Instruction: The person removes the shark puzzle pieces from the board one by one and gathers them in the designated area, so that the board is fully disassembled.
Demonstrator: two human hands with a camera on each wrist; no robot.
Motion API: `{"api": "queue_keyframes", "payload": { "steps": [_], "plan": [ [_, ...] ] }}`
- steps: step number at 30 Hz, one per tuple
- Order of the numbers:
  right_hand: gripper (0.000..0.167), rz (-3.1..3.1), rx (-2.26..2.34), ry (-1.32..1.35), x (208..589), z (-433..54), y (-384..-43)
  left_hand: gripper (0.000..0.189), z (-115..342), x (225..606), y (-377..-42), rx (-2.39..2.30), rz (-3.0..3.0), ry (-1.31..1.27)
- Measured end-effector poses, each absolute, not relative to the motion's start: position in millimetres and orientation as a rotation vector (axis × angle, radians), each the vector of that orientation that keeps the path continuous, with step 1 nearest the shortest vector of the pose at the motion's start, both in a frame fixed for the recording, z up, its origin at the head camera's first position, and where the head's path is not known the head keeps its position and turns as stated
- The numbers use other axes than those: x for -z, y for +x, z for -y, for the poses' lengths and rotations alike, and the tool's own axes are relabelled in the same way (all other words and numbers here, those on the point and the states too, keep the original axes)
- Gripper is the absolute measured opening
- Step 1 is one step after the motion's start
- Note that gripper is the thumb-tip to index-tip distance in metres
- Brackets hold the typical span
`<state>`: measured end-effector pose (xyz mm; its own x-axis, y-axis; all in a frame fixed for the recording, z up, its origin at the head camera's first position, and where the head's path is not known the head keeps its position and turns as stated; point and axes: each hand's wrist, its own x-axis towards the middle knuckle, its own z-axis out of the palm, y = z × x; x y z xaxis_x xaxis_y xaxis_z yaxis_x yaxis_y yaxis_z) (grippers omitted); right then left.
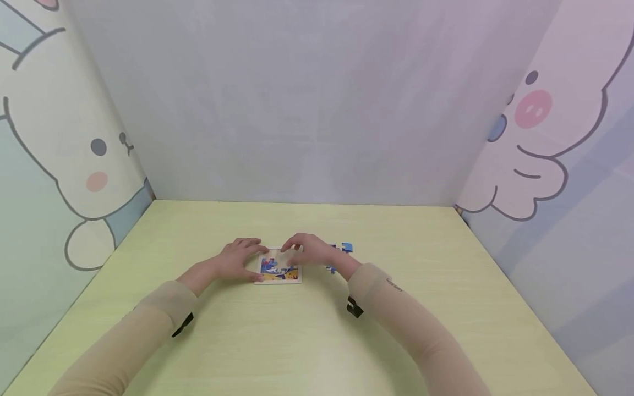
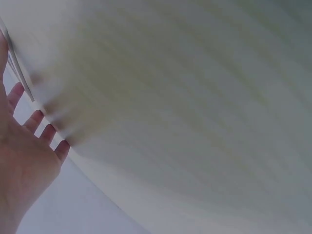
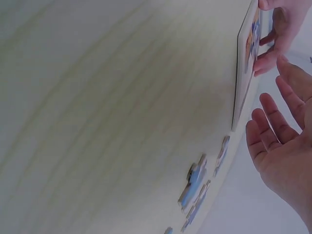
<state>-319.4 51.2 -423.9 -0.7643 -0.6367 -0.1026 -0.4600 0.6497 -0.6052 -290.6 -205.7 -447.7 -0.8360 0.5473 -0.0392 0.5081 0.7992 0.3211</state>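
A small square jigsaw puzzle board (image 1: 278, 281) with a pale rim lies on the table, its lower part filled with blue, white and orange picture pieces. Bare pale wood shows near its top. My left hand (image 1: 236, 260) rests at the board's left side, thumb by the lower left corner and fingers by the upper left, spread and fairly straight. Over the board's right half hovers my right hand (image 1: 313, 251), fingers loosely bent and thumb apart; no piece shows between them in the right wrist view. Loose puzzle pieces (image 3: 193, 183) lie beyond my right wrist, partly hidden by it in the head view.
The light yellow table (image 1: 317, 341) reaches a grey back wall (image 1: 317, 110). Cartoon-printed side panels (image 1: 540, 165) stand left and right. A black strap (image 1: 354, 307) shows under the right sleeve.
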Motion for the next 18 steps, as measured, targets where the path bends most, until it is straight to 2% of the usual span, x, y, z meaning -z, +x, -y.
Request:
{"api": "queue_keyframes", "payload": {
  "steps": [10, 18],
  "plan": [
    [0.038, -2.583, 0.720, -0.922, 435.3, -34.8, -323.3, 0.078, 206.8, 446.9, -291.0, -0.455, -2.848, 0.831],
    [0.038, -2.580, 0.567, -1.038, 442.2, -29.6, -330.3, 0.077, 207.1, 446.3, -289.7, -0.457, -2.846, 0.842]
  ]
}}
